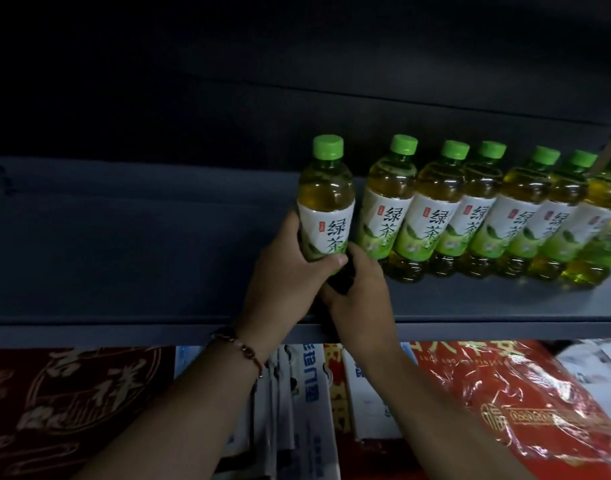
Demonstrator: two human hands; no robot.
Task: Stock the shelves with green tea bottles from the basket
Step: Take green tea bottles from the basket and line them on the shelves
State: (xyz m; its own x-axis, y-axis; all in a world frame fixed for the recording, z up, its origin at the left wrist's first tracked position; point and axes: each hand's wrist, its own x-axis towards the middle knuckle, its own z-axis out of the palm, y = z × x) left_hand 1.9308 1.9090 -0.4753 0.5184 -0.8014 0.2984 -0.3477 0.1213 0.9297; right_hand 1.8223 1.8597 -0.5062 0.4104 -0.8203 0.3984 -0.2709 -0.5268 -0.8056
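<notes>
Already seven green-capped plastic tea bottles (484,216) line the dark metal shelf (124,254); left hand (283,271) and right hand (359,289) clasp an eighth bottle (326,199); the basket is unseen.

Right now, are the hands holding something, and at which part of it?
Both hands hold one green tea bottle at its lower body: left hand wraps the label, right hand grips the base.

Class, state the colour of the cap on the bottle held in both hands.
Bright green cap, seen best in the head view.
</notes>
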